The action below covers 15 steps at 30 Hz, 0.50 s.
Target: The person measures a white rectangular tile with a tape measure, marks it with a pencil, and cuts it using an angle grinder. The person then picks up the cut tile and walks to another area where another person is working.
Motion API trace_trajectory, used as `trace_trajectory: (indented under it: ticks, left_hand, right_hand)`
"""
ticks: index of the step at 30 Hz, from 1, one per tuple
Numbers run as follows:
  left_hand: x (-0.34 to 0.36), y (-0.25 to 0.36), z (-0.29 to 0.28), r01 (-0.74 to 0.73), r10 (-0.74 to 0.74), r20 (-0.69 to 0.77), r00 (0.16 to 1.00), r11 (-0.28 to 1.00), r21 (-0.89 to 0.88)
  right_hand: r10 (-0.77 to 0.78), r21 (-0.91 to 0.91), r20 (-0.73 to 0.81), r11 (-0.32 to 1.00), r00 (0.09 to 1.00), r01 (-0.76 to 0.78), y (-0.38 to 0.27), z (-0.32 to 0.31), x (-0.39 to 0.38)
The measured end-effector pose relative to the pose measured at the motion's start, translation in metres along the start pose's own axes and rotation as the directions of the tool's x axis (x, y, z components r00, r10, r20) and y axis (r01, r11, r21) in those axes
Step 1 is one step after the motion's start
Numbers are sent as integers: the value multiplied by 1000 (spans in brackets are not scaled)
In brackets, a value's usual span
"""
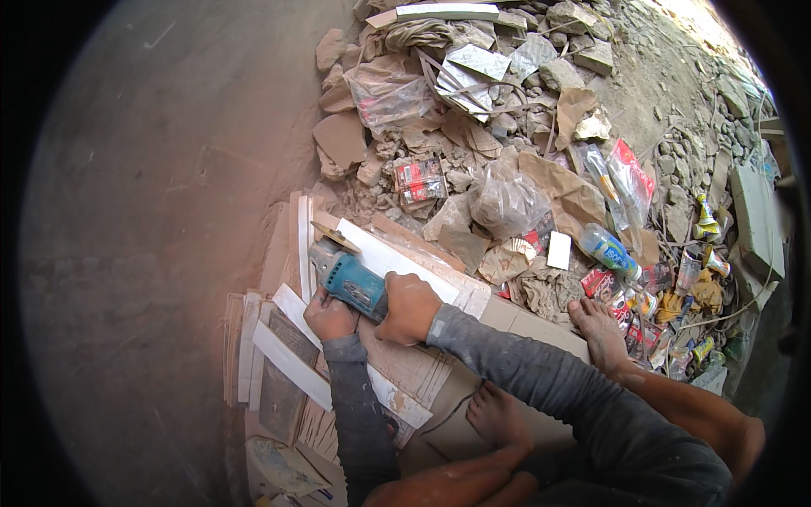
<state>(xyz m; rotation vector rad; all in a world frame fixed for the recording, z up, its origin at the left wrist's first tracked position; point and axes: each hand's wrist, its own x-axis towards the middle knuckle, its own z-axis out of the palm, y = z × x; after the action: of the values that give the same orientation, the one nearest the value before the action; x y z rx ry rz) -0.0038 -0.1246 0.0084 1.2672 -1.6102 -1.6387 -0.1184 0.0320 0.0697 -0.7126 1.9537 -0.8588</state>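
Note:
I grip a teal angle grinder (356, 284) with both hands. My right hand (410, 309) wraps round its dark rear end, and my left hand (330, 316) closes on its near side, close to the metal head. The grinder's disc (336, 237) points away from me, over the end of a long white tile strip (404, 264). Whether the disc touches the strip I cannot tell. Beside my left forearm lie several cut strips, among them a white strip (291, 365) and a dark brown tile piece (281, 399).
Broken rubble, plastic bags and a clear bottle (610, 251) spread beyond the strips. My bare feet are at the right foot (601, 334) and the other foot (498, 414), close to the work. A dusty wall (152, 253) rises at left; a pale block (756, 220) stands far right.

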Motion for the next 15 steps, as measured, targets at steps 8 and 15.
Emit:
trace_trajectory:
  ticks: [8, 15]
  left_hand:
    - [-1, 1, 1, 20, -20, -30, 999, 1000, -10]
    - [-1, 1, 1, 25, -21, -69, 997, 997, 68]
  right_hand:
    - [-11, 0, -3, 1000, 1000, 11, 8, 4, -3]
    - [-56, -17, -84, 998, 995, 55, 16, 13, -3]
